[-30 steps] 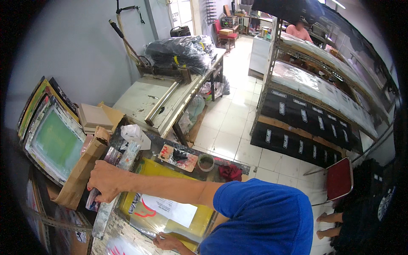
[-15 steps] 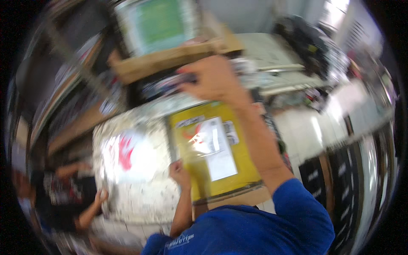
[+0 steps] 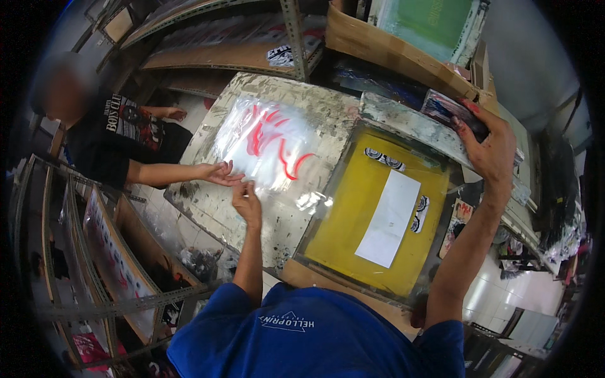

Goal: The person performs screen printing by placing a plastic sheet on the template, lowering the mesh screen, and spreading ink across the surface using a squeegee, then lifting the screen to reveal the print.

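My left hand (image 3: 247,200) is closed in a pinch at the near edge of a clear plastic sheet (image 3: 296,148) with red curved prints. This sheet lies over a pale, ink-spotted board (image 3: 211,183), seemingly on top of other glossy plastic. Beside my left fingers is a co-worker's hand (image 3: 220,173), palm up. My right hand (image 3: 495,142) grips an ink-stained squeegee (image 3: 450,113) at the far edge of a yellow printing screen (image 3: 343,214). On the screen lie a white paper strip (image 3: 389,217) and black-and-white stickers (image 3: 420,214).
A co-worker in a dark shirt (image 3: 104,148) stands at the left. Racks (image 3: 113,242) with printed sheets fill the lower left, and shelves (image 3: 214,60) stand at the back. A cardboard box (image 3: 403,50) and a green screen (image 3: 428,25) sit at the far right.
My left hand has moved left with the clear sheet, from over the yellow screen onto the pale board. The co-worker's hand has come near mine. My right hand still holds the squeegee; the view has turned left.
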### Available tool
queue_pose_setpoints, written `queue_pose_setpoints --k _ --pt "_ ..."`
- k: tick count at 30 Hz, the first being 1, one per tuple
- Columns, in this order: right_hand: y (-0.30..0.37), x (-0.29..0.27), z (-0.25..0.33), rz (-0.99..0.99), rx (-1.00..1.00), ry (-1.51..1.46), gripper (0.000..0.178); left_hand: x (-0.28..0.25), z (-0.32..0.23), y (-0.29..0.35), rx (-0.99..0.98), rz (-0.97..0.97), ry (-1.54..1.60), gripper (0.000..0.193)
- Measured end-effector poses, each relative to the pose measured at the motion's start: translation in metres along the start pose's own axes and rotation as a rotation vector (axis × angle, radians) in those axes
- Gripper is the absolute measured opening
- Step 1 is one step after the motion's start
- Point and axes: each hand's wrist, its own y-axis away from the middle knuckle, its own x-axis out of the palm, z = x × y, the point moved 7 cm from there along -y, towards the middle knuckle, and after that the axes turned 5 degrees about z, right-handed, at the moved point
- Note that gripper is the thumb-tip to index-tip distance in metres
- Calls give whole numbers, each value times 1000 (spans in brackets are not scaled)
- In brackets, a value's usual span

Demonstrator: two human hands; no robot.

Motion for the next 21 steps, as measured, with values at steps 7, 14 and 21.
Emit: queue_pose_setpoints --k 7,14,21 --pt "-3 3 2 69 56 9 36 -48 -29 -21 296 -403 -644 25" --pt "-8 12 -9 90 49 -67 37 63 -61 25 402 220 -497 31" --pt "-8 3 -6 71 45 21 39 86 30 14 24 290 -504 9"
